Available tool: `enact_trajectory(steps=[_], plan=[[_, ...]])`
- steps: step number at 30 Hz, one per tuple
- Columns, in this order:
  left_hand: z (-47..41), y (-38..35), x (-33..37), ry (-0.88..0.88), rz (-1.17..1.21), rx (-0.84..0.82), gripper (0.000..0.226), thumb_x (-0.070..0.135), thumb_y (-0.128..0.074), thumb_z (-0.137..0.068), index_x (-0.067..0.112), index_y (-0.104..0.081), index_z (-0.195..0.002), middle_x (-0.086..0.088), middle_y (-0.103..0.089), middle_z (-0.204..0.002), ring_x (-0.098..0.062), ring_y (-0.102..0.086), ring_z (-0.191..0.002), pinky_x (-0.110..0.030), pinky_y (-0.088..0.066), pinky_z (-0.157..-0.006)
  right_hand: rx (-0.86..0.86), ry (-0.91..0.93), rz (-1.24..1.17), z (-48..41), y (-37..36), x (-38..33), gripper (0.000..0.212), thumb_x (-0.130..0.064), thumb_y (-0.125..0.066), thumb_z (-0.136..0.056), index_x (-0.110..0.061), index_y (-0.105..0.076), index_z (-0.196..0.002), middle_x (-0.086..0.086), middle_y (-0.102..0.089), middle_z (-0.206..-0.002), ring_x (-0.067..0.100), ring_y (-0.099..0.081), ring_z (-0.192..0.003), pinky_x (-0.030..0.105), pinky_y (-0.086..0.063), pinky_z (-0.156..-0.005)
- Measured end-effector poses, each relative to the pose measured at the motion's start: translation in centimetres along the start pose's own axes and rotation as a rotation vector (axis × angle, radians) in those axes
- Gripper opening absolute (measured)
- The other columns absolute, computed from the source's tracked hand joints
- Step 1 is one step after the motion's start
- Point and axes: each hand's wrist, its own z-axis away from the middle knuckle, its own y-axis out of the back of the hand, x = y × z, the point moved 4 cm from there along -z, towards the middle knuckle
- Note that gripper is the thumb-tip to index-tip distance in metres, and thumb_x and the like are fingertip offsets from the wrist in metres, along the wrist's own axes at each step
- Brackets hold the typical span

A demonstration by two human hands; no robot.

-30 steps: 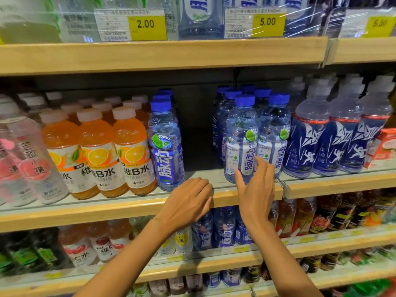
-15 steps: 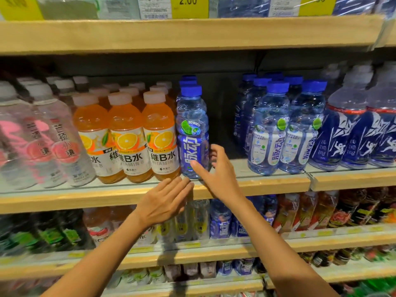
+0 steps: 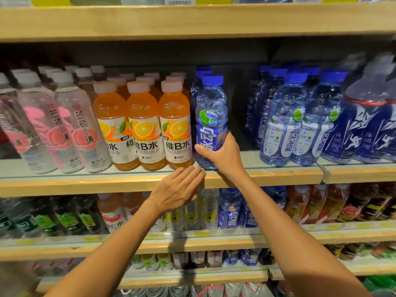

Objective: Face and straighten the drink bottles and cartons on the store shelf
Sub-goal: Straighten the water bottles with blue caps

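A clear blue-capped bottle (image 3: 211,116) with a dark blue label stands upright at the front of the middle shelf (image 3: 267,175), label facing out. My right hand (image 3: 222,154) is wrapped around its lower half. My left hand (image 3: 179,188) is flat and open, fingers together, hovering at the shelf's front edge just below and left of that bottle, touching no bottle. Three orange vitamin drink bottles (image 3: 143,127) stand in a row directly left of it. Right of a dark gap, two larger blue-capped bottles (image 3: 300,123) stand at the front.
Clear bottles with pink labels (image 3: 70,125) lean at the far left. Dark blue sport bottles (image 3: 368,125) fill the far right. Shelves above and below hold more drinks. The gap between the held bottle and the larger blue bottles runs back to the rear wall.
My right hand moved left from the larger blue bottles and closed on the single blue-label bottle. My left hand slid along the shelf edge and flattened. The view shifted left.
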Motion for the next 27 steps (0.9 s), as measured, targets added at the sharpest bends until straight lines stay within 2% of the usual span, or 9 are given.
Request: enact_trajectory(steps=[4,7,9,12,14,17,20,24,27], plan=[[-0.8,1.1,-0.1,0.1,0.136,-0.009,0.039,0.023,-0.046,-0.09,-0.001,-0.067,-0.111,-0.019,-0.068,-0.111,-0.031,-0.068,-0.097,-0.038,-0.055,-0.086,0.046,0.017,0.012,0.6,1.3,-0.3,0.062,-0.037,-0.085,-0.065,-0.015,-0.051,-0.112,-0.007,-0.062,-0.103,0.003,-0.06,-0.088,0.0,-0.042,-0.064],[-1.8,2.3,-0.3,0.178,0.287,-0.078,0.033,0.023,-0.05,-0.086,0.0,-0.067,-0.103,-0.015,-0.067,-0.103,-0.028,-0.065,-0.089,-0.036,-0.055,-0.077,0.063,0.049,-0.004,1.4,2.7,-0.7,0.054,-0.03,-0.085,-0.066,-0.017,-0.052,-0.107,-0.013,-0.061,-0.092,-0.01,-0.059,-0.076,-0.001,-0.041,-0.061],[-2.5,3.2,-0.7,0.382,0.464,-0.105,0.028,0.025,-0.049,-0.09,0.004,-0.064,-0.101,-0.009,-0.065,-0.098,-0.025,-0.063,-0.086,-0.035,-0.052,-0.07,0.036,0.068,-0.013,2.1,3.6,-1.2,0.048,-0.029,-0.084,-0.066,-0.022,-0.053,-0.102,-0.019,-0.061,-0.087,-0.017,-0.058,-0.074,0.0,-0.042,-0.059],[-4.0,4.1,-2.2,0.842,0.787,0.001,0.019,0.021,-0.052,-0.097,0.009,-0.064,-0.107,-0.001,-0.066,-0.098,-0.009,-0.062,-0.085,-0.022,-0.049,-0.072,-0.033,0.077,-0.049,3.3,4.9,-2.2,0.042,-0.031,-0.083,-0.066,-0.031,-0.054,-0.097,-0.018,-0.065,-0.089,-0.013,-0.062,-0.077,0.005,-0.047,-0.062],[-5.9,4.8,-3.0,1.101,1.165,0.125,0.024,0.023,-0.047,-0.1,0.009,-0.065,-0.107,0.003,-0.069,-0.093,0.003,-0.062,-0.08,-0.011,-0.047,-0.07,-0.082,0.094,-0.089,4.3,5.4,-2.8,0.039,-0.028,-0.084,-0.067,-0.034,-0.056,-0.093,-0.017,-0.068,-0.089,-0.006,-0.065,-0.079,0.01,-0.051,-0.066],[-9.6,6.1,-3.7,1.203,1.722,0.258,0.034,0.042,-0.043,-0.096,0.017,-0.065,-0.1,0.004,-0.073,-0.086,-0.006,-0.068,-0.079,-0.018,-0.053,-0.071,-0.138,0.079,-0.116,5.8,5.4,-3.1,0.041,-0.025,-0.085,-0.064,-0.031,-0.058,-0.095,-0.01,-0.071,-0.091,0.001,-0.067,-0.081,0.019,-0.054,-0.07],[-11.8,7.3,-3.7,1.19,1.809,0.313,0.036,0.052,-0.059,-0.082,0.022,-0.063,-0.102,0.001,-0.074,-0.09,-0.016,-0.071,-0.083,-0.028,-0.057,-0.077,-0.17,0.024,-0.113,7.2,4.7,-3.0,0.049,-0.029,-0.086,-0.06,-0.028,-0.056,-0.1,-0.008,-0.07,-0.094,0.004,-0.067,-0.082,0.023,-0.055,-0.073],[-12.4,7.8,-3.4,1.263,1.7,0.362,0.025,0.029,-0.078,-0.073,0.02,-0.064,-0.091,0.004,-0.074,-0.078,-0.012,-0.071,-0.07,-0.019,-0.053,-0.061,-0.172,0.057,-0.046,8.5,4.6,-3.4,0.054,-0.04,-0.081,-0.057,-0.033,-0.05,-0.101,-0.013,-0.066,-0.095,-0.004,-0.064,-0.081,0.01,-0.049,-0.065],[-12.4,7.9,-3.2,1.299,1.71,0.37,0.014,0.016,-0.076,-0.076,0.019,-0.066,-0.085,0.003,-0.073,-0.074,-0.012,-0.07,-0.066,-0.022,-0.053,-0.059,-0.199,0.043,-0.069,8.8,4.9,-3.4,0.062,-0.052,-0.076,-0.055,-0.029,-0.053,-0.107,-0.011,-0.068,-0.099,0.0,-0.066,-0.087,0.016,-0.052,-0.072]])
